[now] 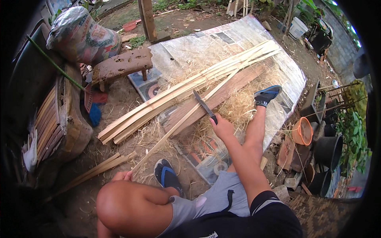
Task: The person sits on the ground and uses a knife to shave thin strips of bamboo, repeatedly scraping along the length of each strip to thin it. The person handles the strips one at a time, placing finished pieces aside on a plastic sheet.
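Note:
My right hand (223, 127) is wrapped round the dark handle of a knife (205, 105). The blade lies across a long, thin, pale strip that looks like bamboo (170, 131). My left hand (123, 175), half hidden behind my bent knee, grips the strip's near end. From there the strip slants up and away to the right, over a brown wooden plank (242, 80). Left of the plank lies a bundle of similar long pale strips (174, 91). Curly, straw-coloured shavings (232, 110) are heaped beside the plank, near my right foot.
A printed sheet (180, 45) covers the ground under the work. A low brown bench (123, 64) and a stuffed sack (81, 33) stand at the far left. More strips (99, 168) lie near my left knee. An orange bucket (302, 131) and black pots (328, 152) line the right side.

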The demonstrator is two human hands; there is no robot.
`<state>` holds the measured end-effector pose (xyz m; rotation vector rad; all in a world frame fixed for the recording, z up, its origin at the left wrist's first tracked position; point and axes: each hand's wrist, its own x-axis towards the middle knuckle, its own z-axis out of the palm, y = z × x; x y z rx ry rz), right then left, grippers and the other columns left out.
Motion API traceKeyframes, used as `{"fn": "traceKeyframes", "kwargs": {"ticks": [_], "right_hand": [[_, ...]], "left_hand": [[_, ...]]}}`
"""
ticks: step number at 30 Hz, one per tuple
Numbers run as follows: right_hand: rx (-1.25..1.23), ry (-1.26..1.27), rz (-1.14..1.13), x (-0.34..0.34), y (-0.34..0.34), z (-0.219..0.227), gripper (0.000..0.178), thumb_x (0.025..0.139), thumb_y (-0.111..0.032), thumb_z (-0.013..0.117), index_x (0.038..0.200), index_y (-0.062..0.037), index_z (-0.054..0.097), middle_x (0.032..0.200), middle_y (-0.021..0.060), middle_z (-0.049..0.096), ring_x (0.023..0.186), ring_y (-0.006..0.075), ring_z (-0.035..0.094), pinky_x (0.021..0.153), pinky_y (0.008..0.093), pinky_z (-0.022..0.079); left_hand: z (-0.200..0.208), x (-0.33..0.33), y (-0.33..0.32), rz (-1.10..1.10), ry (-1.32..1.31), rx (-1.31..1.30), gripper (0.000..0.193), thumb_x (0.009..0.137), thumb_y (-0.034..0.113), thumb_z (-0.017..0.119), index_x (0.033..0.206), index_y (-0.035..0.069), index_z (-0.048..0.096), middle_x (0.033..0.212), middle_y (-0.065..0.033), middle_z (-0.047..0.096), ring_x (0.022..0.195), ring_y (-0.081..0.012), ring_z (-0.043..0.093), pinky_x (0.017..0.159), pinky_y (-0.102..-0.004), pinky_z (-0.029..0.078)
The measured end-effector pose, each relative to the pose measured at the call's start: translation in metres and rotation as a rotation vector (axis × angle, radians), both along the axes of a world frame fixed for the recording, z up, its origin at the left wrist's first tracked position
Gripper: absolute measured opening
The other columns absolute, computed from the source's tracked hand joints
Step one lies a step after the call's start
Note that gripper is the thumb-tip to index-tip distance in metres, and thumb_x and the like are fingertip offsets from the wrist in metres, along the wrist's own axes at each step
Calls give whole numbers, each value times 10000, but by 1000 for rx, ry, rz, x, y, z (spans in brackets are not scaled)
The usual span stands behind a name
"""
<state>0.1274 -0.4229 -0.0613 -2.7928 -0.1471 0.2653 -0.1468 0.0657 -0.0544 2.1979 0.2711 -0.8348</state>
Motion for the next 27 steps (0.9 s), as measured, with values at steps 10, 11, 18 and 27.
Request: {"fn": "traceKeyframes", "kwargs": {"ticks": [10, 11, 18, 27], "right_hand": [[127, 42, 153, -46, 33, -2, 489, 1031, -571, 469, 1280, -164, 578, 985, 203, 720, 817, 419, 719, 700, 542, 555], [104, 78, 74, -31, 29, 0, 487, 1028, -570, 476, 1273, -162, 580, 977, 202, 719, 811, 420, 718, 695, 539, 555], [63, -88, 574, -78, 54, 10, 462, 1031, -560, 484, 1262, -170, 571, 924, 205, 711, 814, 417, 711, 686, 533, 555], [30, -37, 581, -79, 62, 10, 449, 1040, -544, 474, 1272, -166, 541, 771, 195, 692, 785, 430, 706, 693, 542, 551]], "left_hand": [[101, -3, -30, 535, 370, -627, 318, 1064, 364, 574, 995, 65, 660, 757, 28, 601, 753, -82, 633, 642, -342, 503], [86, -7, -19, 501, 360, -608, 316, 1063, 363, 577, 995, 66, 660, 755, 26, 602, 749, -84, 632, 640, -342, 502], [43, -12, -3, 441, 310, -508, 305, 1055, 360, 594, 994, 69, 659, 744, 9, 604, 716, -100, 625, 626, -342, 499], [38, -17, -3, 455, 324, -516, 291, 1045, 356, 615, 992, 73, 658, 730, -11, 607, 675, -121, 616, 609, -342, 494]]}}
